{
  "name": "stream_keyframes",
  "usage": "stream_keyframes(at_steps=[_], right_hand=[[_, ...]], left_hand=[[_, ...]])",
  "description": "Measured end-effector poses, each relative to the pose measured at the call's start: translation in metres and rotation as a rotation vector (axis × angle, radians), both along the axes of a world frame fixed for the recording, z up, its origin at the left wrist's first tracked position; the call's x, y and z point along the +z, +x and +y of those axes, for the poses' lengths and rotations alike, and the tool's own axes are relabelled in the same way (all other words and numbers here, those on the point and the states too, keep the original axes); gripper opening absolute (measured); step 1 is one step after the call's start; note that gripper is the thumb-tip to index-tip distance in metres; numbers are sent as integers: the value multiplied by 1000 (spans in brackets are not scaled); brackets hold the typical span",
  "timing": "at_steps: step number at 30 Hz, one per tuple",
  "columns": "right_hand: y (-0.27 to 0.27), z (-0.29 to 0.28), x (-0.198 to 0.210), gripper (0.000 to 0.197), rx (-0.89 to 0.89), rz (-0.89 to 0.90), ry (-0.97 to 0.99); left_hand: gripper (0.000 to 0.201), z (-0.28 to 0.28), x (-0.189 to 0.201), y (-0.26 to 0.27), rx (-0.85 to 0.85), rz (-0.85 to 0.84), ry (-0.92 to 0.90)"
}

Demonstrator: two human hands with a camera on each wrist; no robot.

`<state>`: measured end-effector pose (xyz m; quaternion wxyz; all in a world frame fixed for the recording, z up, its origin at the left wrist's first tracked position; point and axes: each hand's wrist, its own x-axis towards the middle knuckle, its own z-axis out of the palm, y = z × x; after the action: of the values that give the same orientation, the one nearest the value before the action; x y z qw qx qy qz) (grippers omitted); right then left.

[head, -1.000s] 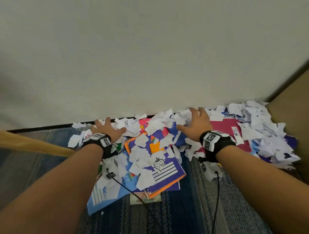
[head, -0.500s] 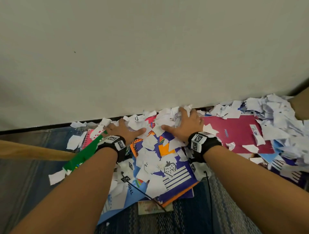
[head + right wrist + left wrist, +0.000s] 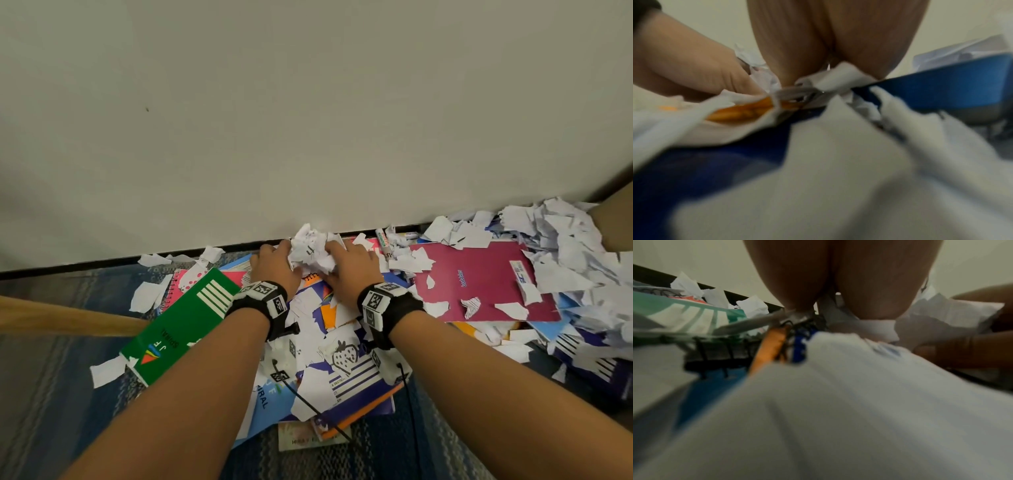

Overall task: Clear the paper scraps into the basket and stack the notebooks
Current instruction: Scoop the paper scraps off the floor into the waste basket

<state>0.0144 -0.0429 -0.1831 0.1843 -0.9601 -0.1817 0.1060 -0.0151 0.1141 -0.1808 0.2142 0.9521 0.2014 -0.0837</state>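
Torn white paper scraps lie all over a heap of notebooks on the floor by the wall. My left hand (image 3: 274,262) and right hand (image 3: 349,263) squeeze a bunch of white scraps (image 3: 311,251) between them, fingers curled round it. Under them lie a green spiral notebook (image 3: 181,325), a purple striped notebook (image 3: 356,377) and a maroon notebook (image 3: 479,284). A big loose scrap pile (image 3: 565,250) sits at the right. The wrist views show blurred paper (image 3: 859,402) and my palms (image 3: 828,40) up close. No basket is in view.
A pale wall (image 3: 308,102) with a dark baseboard stands right behind the heap. A wooden pole (image 3: 61,318) lies at the left on the blue striped rug (image 3: 51,394). A marker pen (image 3: 385,245) lies by the wall.
Both hands swept inward from spread positions and met, bunching scraps between them. The green notebook has come uncovered at the left.
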Motion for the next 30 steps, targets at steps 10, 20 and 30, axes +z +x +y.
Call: stream_keyframes(at_steps=[10, 20, 30], right_hand=[[6, -31, 24, 20, -79, 22, 383], [13, -88, 77, 27, -304, -58, 594], [-3, -172, 193, 32, -349, -156, 610]], left_hand=[[25, -2, 20, 1, -195, -116, -9], [12, -46, 84, 15, -201, -338, -122], [16, -143, 175, 33, -323, -490, -224]])
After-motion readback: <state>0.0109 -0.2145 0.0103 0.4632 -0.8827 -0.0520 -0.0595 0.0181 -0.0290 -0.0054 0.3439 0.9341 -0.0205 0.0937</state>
